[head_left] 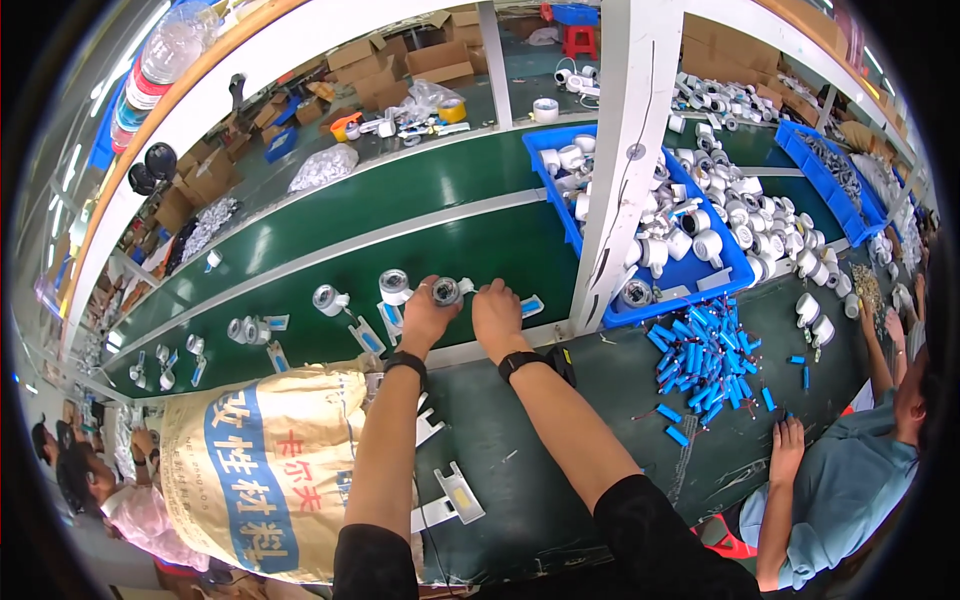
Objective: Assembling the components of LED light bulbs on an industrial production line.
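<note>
over green belt (330, 235), left hand (428, 315) grips a round lamp head (446, 291); right hand (497, 312) curled, knuckles down.

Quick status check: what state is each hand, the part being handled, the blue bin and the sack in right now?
Left hand: closed on the round lamp part.
Right hand: knuckles up, on the belt beside that part; grip hidden.
Round lamp part: resting at belt level, lens up.
Blue bin: open, full of white parts.
Sack: open at the top.
</note>
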`<state>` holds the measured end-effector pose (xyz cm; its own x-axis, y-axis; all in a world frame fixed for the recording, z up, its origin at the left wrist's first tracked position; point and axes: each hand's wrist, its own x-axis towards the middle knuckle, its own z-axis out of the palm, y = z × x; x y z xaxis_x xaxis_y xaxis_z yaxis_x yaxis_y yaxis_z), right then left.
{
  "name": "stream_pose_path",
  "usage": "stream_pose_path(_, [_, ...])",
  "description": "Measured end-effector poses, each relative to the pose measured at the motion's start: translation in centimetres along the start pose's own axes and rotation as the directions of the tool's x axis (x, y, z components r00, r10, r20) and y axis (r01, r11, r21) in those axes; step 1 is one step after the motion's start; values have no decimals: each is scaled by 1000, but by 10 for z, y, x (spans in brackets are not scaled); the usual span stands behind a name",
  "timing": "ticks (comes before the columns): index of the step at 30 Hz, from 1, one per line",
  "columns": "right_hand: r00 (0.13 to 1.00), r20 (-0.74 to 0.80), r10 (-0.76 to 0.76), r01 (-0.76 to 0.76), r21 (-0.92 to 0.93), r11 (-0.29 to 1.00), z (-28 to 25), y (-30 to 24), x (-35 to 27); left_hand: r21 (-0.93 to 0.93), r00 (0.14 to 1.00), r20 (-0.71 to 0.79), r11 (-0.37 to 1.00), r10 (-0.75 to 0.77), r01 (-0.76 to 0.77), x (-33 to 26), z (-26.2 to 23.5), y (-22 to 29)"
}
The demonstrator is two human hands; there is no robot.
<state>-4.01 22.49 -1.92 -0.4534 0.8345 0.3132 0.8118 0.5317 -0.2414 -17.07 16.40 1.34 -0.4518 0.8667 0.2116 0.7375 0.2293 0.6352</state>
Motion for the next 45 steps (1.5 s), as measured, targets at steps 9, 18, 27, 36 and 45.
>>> stream_pose_path(9, [951,-194,-242,298,352,887,-94,-20,-40,161,995,-57,983,-81,89,1,-19,-29])
stream_pose_path(18, [898,307,-314,177,402,898,-114,-56,-264,-55,1000,20,998,-3,4,-177,-154,140])
stream_pose_path(27, [967,255,6,-232,869,437,-176,-8,-290,-730,889,-22,615,-457,298,-387,-94,132])
stream_pose_path(36, [1000,22,-9,-12,786,618,-183,50,-362,-804,782,590,-240,-204,544,-368,18,167])
stream_pose_path(45, [916,167,-366,362,54,931,-168,146,-324,-874,791,463,-57,-400,483,-360,1,149])
